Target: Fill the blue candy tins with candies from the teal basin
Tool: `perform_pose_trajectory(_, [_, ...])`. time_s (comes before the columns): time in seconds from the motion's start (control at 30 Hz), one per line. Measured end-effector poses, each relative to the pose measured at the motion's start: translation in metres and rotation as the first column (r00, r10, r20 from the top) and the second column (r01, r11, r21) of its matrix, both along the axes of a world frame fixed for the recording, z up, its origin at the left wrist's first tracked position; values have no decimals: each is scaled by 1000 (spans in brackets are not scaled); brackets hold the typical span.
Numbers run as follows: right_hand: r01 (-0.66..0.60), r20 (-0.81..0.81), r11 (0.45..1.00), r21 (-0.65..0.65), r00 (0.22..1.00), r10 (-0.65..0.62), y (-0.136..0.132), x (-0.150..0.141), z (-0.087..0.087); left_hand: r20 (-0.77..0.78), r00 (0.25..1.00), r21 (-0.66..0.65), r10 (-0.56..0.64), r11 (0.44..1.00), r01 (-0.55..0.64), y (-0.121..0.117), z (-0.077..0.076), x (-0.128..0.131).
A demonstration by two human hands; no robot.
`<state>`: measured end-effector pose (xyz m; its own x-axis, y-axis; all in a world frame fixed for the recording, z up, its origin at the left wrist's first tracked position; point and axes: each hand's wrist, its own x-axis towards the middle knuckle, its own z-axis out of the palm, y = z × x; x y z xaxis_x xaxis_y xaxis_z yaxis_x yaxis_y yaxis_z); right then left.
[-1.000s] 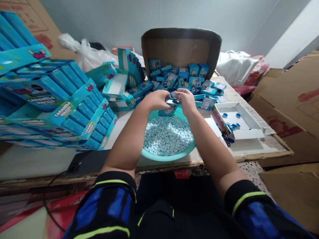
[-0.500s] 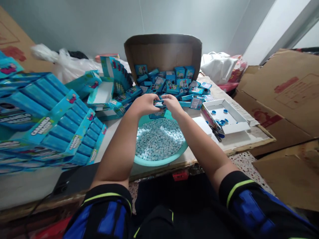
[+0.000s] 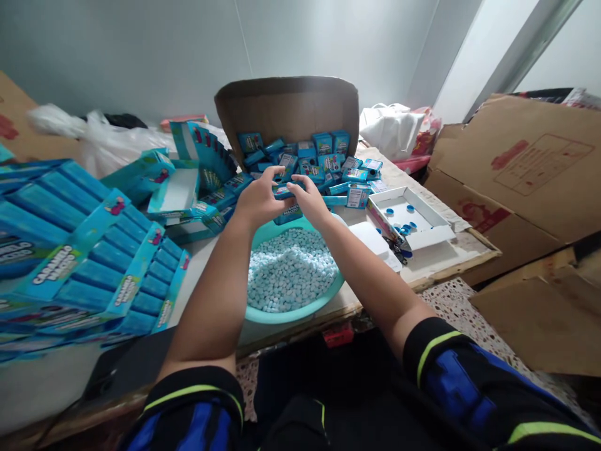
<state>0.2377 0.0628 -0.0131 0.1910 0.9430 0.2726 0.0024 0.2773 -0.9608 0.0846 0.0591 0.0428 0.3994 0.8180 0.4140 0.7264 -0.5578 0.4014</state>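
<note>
Above the far rim of a turquoise basin [image 3: 323,299], my left hand [image 3: 257,199] grips a small blue candy box [image 3: 288,216] from its left side, thumb below and index finger raised and curled. My right hand [image 3: 308,199] closes on the same box from the right, its fingers at the top end. The box's printed front faces me, partly covered by my fingers. Small pale-blue candies [image 3: 291,272] fill much of the basin.
Behind my hands, a cardboard carton [image 3: 288,109] lies open with many blue candy boxes [image 3: 331,163]. Blue display boxes [image 3: 94,250] are stacked at left. To the right sit a white tray [image 3: 432,233] with blue caps [image 3: 406,228] and large cardboard boxes [image 3: 521,163].
My view has shifted, so most things sit further left. My fingers have spread somewhat around the candy box, the left index finger lifting off its top. Both hands stay at the box.
</note>
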Motion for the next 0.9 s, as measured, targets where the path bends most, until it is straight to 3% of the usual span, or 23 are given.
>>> perform_pose_trajectory(0.23, [-30, -28, 993, 118, 999, 34, -1, -1, -4, 110, 994, 113, -7, 994, -5, 3, -5, 0])
perform_pose_trajectory(0.4, [-30, -33, 991, 131, 999, 34, 2, -4, -8, 189, 981, 171, 51, 982, -83, 7, -12, 2])
perform_pose_trajectory(0.67, [-120, 2, 984, 131, 993, 121, -5, -12, -7, 278, 961, 191, 4, 980, -59, 18, -26, 8])
perform_pose_trajectory(0.9, [13, 37, 973, 230, 999, -22, -5, -15, -10, 286, 956, 210, -67, 978, 6, 24, -28, 4])
